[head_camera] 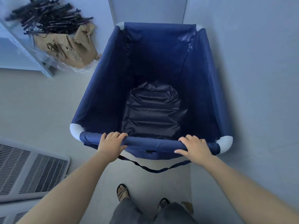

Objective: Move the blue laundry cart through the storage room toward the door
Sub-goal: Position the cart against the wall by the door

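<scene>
A person stands behind a blue laundry cart on the pale floor of a storage room, both hands on its near top rail. The left hand grips the rail toward its left end, fingers curled over the top and thumb tucked below. The right hand holds it toward the right end, fingers wrapped over the fabric-sleeved bar and thumb stretched along its near side. The cart's far rim points at a pale panel, apparently the door, and its right side runs close along the wall.

The cart is a soft fabric bag slung on a tube frame with white corner fittings. It looks light and should roll easily; the walls will flex, so the stiff rail is the sound place to hold. A loose strap hangs below that rail, near the person's sandalled feet, and could catch a step.

Inside, only a dark, crumpled liner or bag lies flat on the bottom; no laundry shows.

At the floor's far left, a heap of brown paper and dark sticks sits beside a shelf upright. A white grille lies at near left.
</scene>
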`<state>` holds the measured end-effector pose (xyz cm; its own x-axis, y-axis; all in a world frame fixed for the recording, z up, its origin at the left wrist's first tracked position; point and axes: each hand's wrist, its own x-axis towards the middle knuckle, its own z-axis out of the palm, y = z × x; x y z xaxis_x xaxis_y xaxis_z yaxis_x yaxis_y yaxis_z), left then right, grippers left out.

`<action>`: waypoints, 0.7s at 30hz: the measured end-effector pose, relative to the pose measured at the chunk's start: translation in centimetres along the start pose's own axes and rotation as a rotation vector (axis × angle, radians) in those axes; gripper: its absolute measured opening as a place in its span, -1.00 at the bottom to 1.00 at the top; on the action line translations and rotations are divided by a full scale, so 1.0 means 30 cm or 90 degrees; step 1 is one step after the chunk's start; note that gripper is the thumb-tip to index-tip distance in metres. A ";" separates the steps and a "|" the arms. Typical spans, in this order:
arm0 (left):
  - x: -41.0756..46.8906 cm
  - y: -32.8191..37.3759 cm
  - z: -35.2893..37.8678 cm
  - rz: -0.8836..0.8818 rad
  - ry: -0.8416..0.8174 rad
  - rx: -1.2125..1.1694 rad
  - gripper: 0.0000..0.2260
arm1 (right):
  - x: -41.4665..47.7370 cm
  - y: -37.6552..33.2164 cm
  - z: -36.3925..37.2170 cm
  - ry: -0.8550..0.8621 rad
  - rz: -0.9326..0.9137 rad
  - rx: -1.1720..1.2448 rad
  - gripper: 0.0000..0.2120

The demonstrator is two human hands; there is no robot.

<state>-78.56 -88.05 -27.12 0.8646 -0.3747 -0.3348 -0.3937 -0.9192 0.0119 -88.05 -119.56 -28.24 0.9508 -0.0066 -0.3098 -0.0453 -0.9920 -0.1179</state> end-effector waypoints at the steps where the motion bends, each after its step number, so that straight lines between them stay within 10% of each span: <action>1: -0.016 0.009 0.007 -0.008 -0.002 -0.004 -0.61 | -0.013 0.006 0.007 0.001 -0.007 0.006 -0.49; 21: -0.074 0.078 0.030 -0.037 -0.087 -0.069 -0.64 | -0.018 0.047 -0.027 -0.071 -0.047 -0.101 -0.46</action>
<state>-81.67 -89.26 -27.20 0.8316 -0.3068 -0.4630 -0.3018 -0.9494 0.0869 -88.38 -121.07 -27.49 0.9097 0.0716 -0.4090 0.0800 -0.9968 0.0033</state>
